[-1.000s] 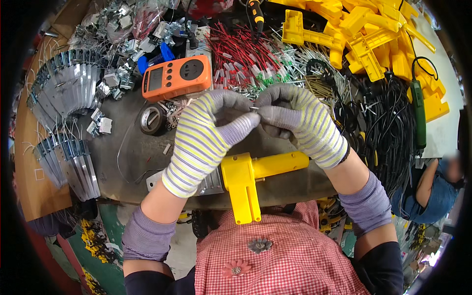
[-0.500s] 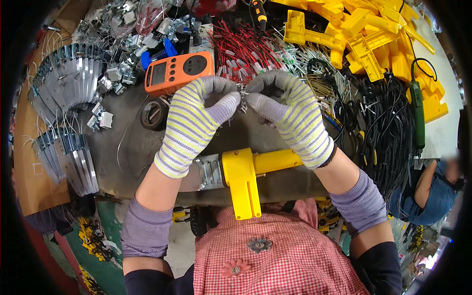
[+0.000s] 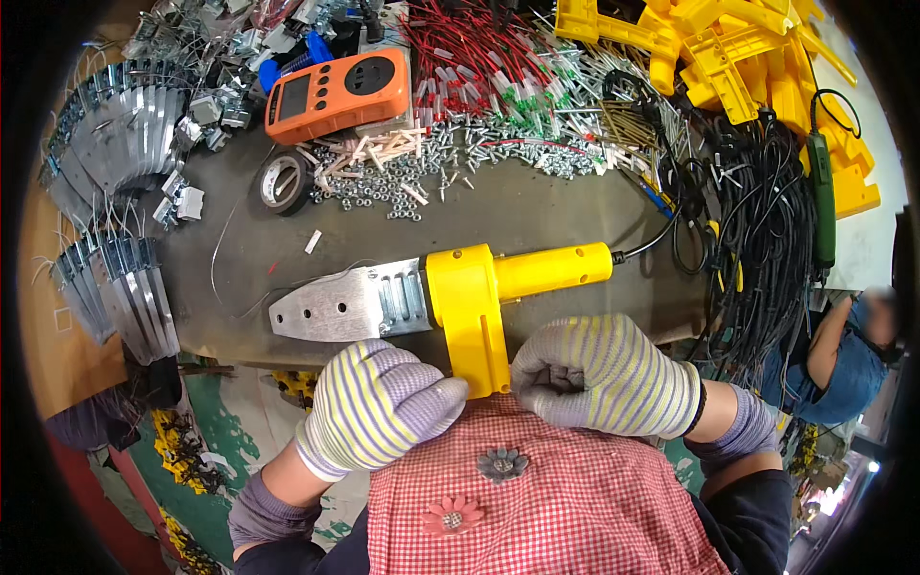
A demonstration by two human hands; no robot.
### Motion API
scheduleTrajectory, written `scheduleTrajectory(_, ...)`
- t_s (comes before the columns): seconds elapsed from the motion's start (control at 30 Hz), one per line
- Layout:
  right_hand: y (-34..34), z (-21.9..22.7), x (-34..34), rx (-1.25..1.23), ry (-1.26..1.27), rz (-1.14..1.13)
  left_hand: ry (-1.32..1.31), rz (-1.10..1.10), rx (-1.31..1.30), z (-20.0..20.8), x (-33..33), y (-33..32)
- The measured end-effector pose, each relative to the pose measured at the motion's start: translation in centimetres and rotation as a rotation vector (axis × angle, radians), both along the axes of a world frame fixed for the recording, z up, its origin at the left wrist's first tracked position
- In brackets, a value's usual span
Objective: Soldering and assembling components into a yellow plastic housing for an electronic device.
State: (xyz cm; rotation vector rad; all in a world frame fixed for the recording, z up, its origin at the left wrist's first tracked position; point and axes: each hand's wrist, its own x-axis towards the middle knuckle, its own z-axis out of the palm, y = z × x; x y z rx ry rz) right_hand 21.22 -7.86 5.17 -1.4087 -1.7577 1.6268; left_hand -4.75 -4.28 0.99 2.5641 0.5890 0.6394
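Observation:
In front of me on the dark table lies a yellow-handled pipe welding iron point(image 3: 467, 316), its flat pointed metal plate point(image 3: 331, 305) with three holes turned left. A black cord runs from the handle's right end. My left hand point(image 3: 383, 407), in a striped glove, is closed beside the lower end of the iron's yellow foot. My right hand point(image 3: 609, 379), gloved alike, is curled closed on the other side of that foot. Whatever small piece either hand has between its fingers is hidden.
Behind the iron lie loose nuts and screws point(image 3: 388, 187), black tape point(image 3: 281, 182) and an orange meter point(image 3: 335, 94). Red-wired parts point(image 3: 470, 57) and yellow housings point(image 3: 719, 67) are heaped at the back. Black cables point(image 3: 767, 220) cover the right; metal plates point(image 3: 115, 134) stand left.
Both hands have come down from above the small parts, where their fingertips met on small metal pieces, to the table's near edge. They have parted to either side of the iron's foot.

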Motion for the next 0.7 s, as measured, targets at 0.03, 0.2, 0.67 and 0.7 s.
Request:
scheduleTrajectory(0.03, 0.0, -0.2, -0.1, 0.119, -0.063, 0.018, 0.000, -0.001, 0.004, 0.1, 0.1, 0.0)
scheduleTrajectory(0.2, -0.5, -1.4, -0.6, 0.376, -0.091, 0.069, 0.053, -0.141, 0.122, 1.1, 0.2, 0.2)
scheduleTrajectory(0.67, 0.1, -0.7, 2.5, 0.059, 0.090, 0.593, 0.145, -0.332, 0.257, 1.6, 0.4, 1.4)
scheduleTrajectory(0.7, 0.0, -0.8, 3.0, 0.070, 0.142, 0.565, 0.112, -0.331, 0.271, 1.2, 0.2, 1.3)
